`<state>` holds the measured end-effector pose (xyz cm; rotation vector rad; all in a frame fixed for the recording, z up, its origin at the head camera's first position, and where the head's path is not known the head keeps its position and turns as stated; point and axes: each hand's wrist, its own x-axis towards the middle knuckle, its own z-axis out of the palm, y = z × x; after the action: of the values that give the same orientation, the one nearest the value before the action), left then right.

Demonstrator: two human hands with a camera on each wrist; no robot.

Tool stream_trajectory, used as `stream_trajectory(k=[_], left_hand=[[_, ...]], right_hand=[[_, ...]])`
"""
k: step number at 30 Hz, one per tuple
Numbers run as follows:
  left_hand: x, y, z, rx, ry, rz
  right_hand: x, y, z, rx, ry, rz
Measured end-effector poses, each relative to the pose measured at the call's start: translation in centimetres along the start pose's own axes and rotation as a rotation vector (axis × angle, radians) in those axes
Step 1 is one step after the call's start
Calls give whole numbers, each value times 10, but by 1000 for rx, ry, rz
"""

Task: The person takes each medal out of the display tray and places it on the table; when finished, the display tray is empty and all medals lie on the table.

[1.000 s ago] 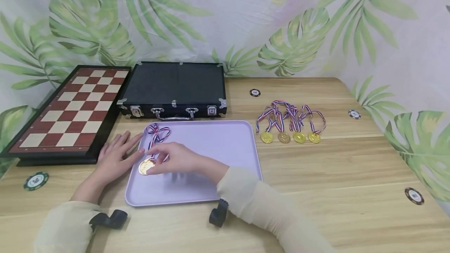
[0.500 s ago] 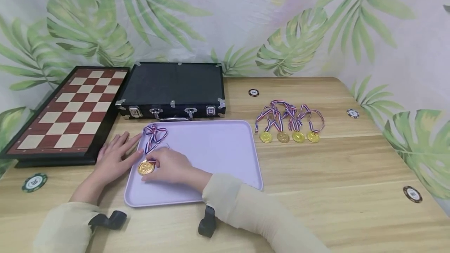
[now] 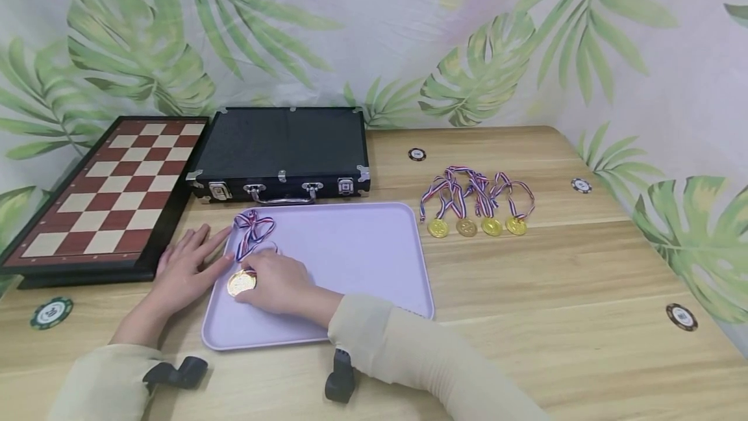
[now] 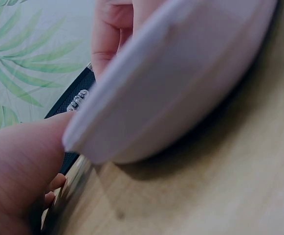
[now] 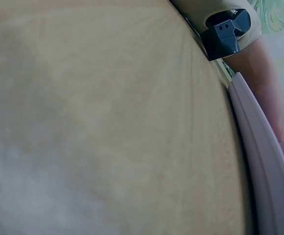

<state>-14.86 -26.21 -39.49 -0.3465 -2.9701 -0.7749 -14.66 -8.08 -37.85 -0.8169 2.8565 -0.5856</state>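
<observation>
Medal (image 3: 241, 282) ribbon (image 3: 252, 229) toward case (image 3: 280, 148)

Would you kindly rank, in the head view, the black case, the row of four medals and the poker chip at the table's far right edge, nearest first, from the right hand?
1. Black case, behind the tray.
2. Four medals, to the right.
3. Poker chip, far right edge.

Measured from the right hand.

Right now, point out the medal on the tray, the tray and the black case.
medal (image 3: 241, 282), head view, gold disc.
tray (image 3: 362, 239), head view, bare floor.
case (image 3: 283, 141), head view, lid.
</observation>
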Motion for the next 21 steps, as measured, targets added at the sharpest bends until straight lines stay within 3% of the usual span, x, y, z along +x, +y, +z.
stream_trajectory(k=[5, 12, 17, 21], left_hand=[[0, -1, 1, 4, 3, 1], [-1, -4, 1, 1, 2, 5], [0, -4, 1, -3, -2, 0], [0, -1, 0, 2, -10, -19]], right_hand=[[-1, 0, -2, 42, -18, -2], [1, 2, -6, 159, -71, -113], [3, 12, -17, 330, -99, -157], [-1, 26, -40, 520, -125, -164]])
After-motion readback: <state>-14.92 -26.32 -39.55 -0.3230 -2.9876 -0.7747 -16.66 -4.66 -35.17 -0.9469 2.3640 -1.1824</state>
